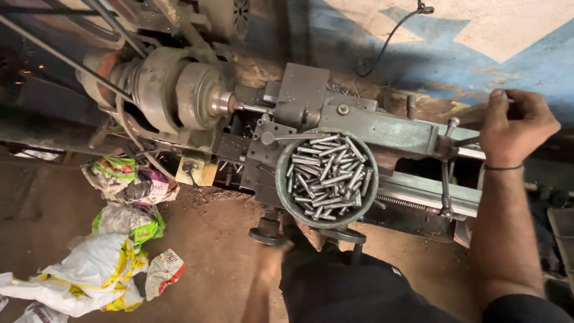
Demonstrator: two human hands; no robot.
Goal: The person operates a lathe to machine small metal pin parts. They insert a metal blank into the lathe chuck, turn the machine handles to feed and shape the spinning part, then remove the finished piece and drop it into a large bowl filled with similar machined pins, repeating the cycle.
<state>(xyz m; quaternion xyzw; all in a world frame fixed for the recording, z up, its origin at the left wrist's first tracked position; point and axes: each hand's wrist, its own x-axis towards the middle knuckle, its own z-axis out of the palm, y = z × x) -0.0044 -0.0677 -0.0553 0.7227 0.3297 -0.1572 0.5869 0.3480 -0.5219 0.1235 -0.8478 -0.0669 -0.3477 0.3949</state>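
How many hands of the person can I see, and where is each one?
2. The right hand is closed around a lever at the lathe's right end. The left hand is low beside the handwheel, partly hidden; its grip is unclear.

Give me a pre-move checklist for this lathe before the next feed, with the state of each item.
1. Right hand on the tailstock handle: ok, fist closed at its end.
2. Left hand on the carriage handwheel: cannot tell, it sits just below the wheel, partly hidden and blurred.
3. Workpiece in the chuck: ok, a thin rod sticks out toward the tool post; grip tightness cannot tell.
4. Bowl of metal pins steady on the carriage: ok, upright, pins inside the rim.
5. Spindle running or stopped: cannot tell.
6. Floor by the lathe: not ok, plastic bags lie loose.
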